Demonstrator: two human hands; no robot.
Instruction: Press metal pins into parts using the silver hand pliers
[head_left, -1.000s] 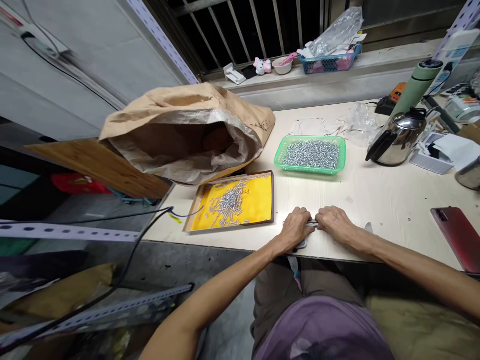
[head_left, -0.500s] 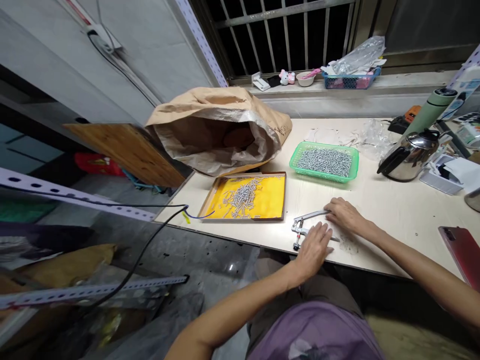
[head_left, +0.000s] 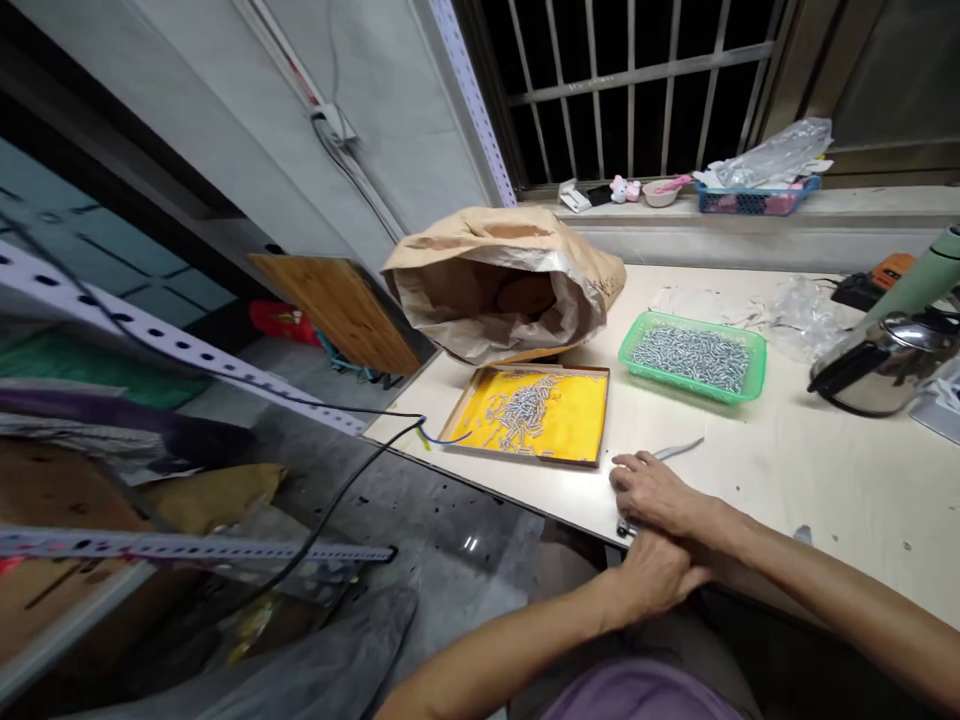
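Note:
A grey metal plier-like hand tool (head_left: 681, 448) lies at the table's front edge, mostly hidden under my hands. One of its handles sticks out to the upper right, and its dark screw end (head_left: 624, 529) peeks out at the left. My right hand (head_left: 652, 492) is closed over the tool's middle, fingers curled down. Just below, touching the right hand, is my left hand (head_left: 654, 575); its thumb points right and its other fingers are hidden. A tray with a yellow lining (head_left: 581, 415) holds a loose heap of small metal pins (head_left: 527, 408) left of my hands.
A green plastic basket (head_left: 759, 370) full of similar pins stands behind my hands. An open brown paper sack (head_left: 607, 265) lies behind the tray. A steel kettle (head_left: 889, 365) is at right, and a black cable (head_left: 341, 470) hangs off the table's left. A small grey piece (head_left: 802, 534) shows beside my right forearm.
My right hand has moved from the upper handle onto the tool's middle. My left hand has drawn in beneath it. The view has shifted, sliding the scene rightward and slightly down.

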